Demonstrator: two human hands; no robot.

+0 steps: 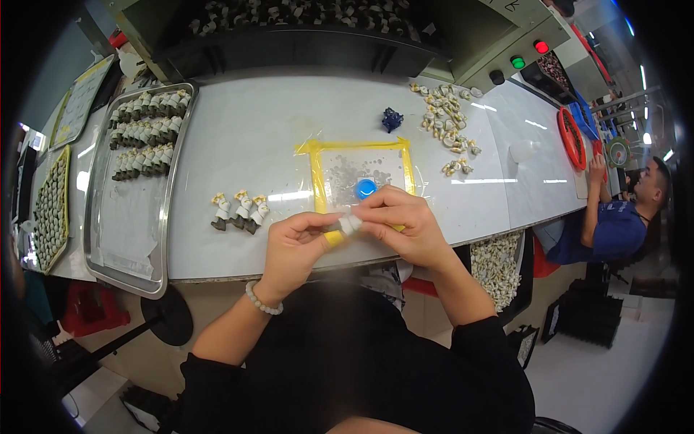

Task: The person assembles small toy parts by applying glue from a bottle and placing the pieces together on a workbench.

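Above the near edge of the white table, my left hand (293,246) and my right hand (410,226) meet, pinching a small white figurine piece (350,225) between them. My fingers cover much of it, so its details are unclear. Yellow tape wraps my left thumb. Just beyond the hands lies a square outlined in yellow tape (316,177), its surface speckled grey, with a small round blue cup (366,189) inside. To the left, three small white, gold and dark figurines (241,211) lie close together. Loose white-and-gold pieces (444,119) are scattered at the right, near a dark blue lump (392,119).
A metal tray (163,239) at left holds rows of figurines. Behind the table stands a machine housing with coloured buttons (517,62) and a black trough (289,52) of pieces. A bin of pieces (495,271) sits below right. A co-worker in blue (614,228) sits at far right.
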